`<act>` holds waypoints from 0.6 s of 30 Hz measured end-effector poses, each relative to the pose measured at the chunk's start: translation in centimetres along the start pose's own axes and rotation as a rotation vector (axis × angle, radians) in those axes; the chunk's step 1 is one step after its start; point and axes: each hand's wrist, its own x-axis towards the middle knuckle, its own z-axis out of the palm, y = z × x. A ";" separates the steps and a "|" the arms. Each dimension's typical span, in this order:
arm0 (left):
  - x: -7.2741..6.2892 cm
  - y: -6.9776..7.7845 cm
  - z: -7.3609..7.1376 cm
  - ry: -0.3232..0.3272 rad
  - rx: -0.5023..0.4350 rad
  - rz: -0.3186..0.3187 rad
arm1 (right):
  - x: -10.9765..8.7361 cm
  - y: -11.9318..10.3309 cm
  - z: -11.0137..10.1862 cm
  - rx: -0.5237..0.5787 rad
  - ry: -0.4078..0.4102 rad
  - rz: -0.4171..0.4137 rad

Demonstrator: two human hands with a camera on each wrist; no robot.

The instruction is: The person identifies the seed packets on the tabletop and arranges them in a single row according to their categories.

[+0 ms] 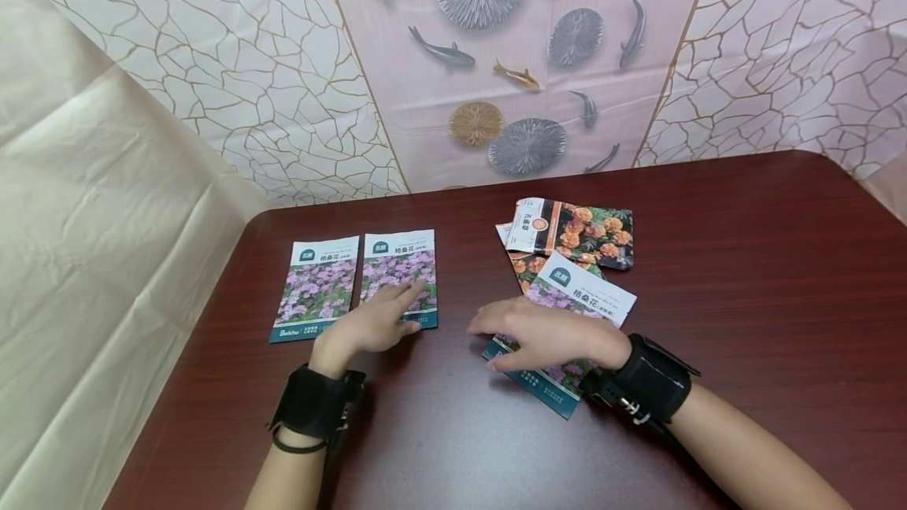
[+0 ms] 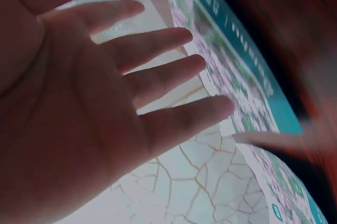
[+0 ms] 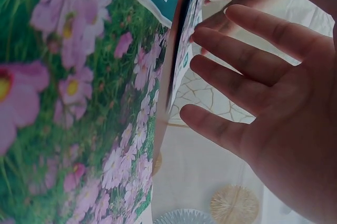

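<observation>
showing palms (image 3: 300, 129) in wrist views only | left hand (image 1: 375, 319), right hand (image 1: 549, 330) spread | purple-flower packets (image 1: 397, 266) near both

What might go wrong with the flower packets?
The purple packet under the right hand overlaps the lower orange packet, so sliding it might drag that along. The top orange packet lies crookedly on the other and could slip off. The left hand is over the inner left packet, and may bump it into the outer left packet beside it.
</observation>
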 end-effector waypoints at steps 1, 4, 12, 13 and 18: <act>0.1 0.1 0.1 -0.020 0.001 -0.001 | 0.0 0.0 0.0 -0.005 -0.005 0.003; 0.2 0.4 0.4 -0.076 -0.010 -0.013 | 0.0 -0.1 0.1 -0.026 -0.018 0.015; 0.3 0.4 0.4 -0.089 -0.004 -0.023 | 0.0 -0.5 -0.1 -0.038 -0.064 0.070; 0.3 0.4 0.4 -0.088 -0.001 -0.023 | 0.0 -0.6 -0.1 -0.037 -0.066 0.073; 0.2 0.3 0.2 -0.088 -0.001 -0.018 | -0.1 -0.5 -0.1 -0.030 -0.068 0.079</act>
